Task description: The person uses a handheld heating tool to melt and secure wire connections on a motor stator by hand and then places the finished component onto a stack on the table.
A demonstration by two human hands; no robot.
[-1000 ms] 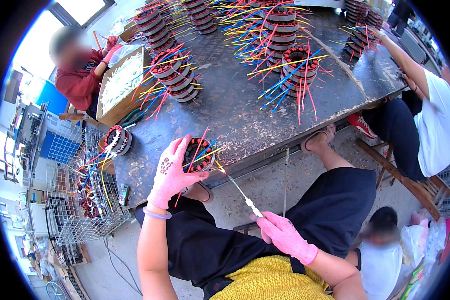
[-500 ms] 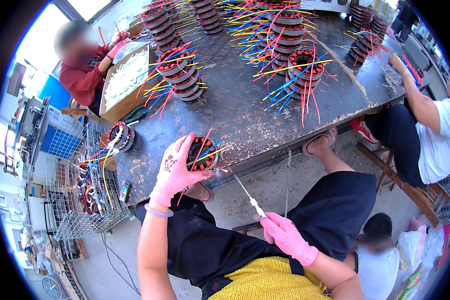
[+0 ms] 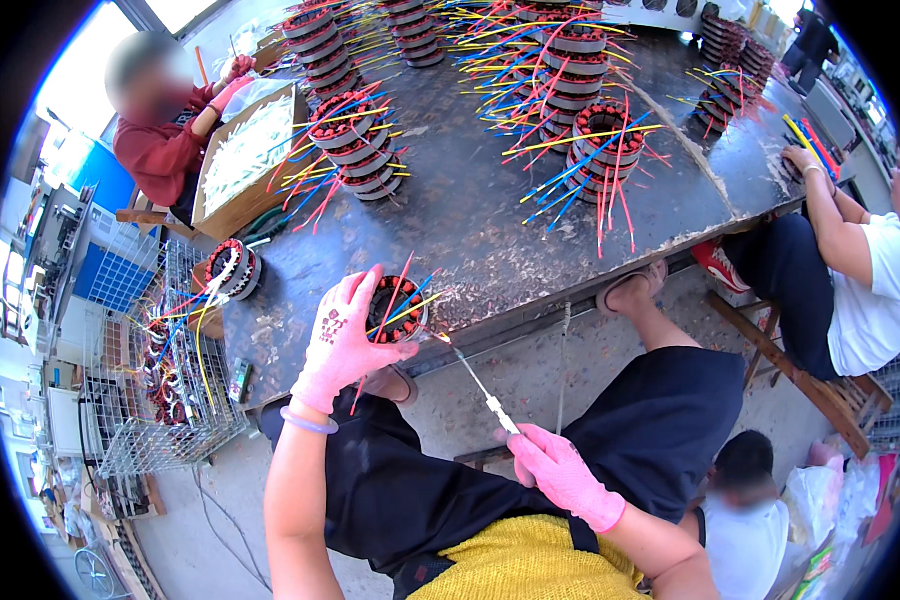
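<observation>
My left hand [image 3: 335, 345], in a pink glove, is closed around the side of a motor stator [image 3: 400, 310] at the table's front edge. Black slots and red, blue and yellow lead wires show in the ring. In my pink-gloved right hand [image 3: 567, 474] is the near end of a thin white strand or rod [image 3: 478, 384], with a thicker white piece [image 3: 501, 411] close to the fingers. Its far tip, orange-red, is beside the stator's right rim; whether it touches is too small to tell.
Stacked stators [image 3: 362, 150] with coloured wires stand across the dark table [image 3: 450, 215]. A single stator [image 3: 234, 270] with white lacing sits at left, near a wire basket [image 3: 175, 440]. Behind it is a cardboard box [image 3: 202, 205] of white pieces. Co-workers sit at both sides.
The strand and my right hand have shifted slightly left, along with the whole view. At the far right, a co-worker's hand has moved down from the coloured wires. My left hand keeps its hold.
</observation>
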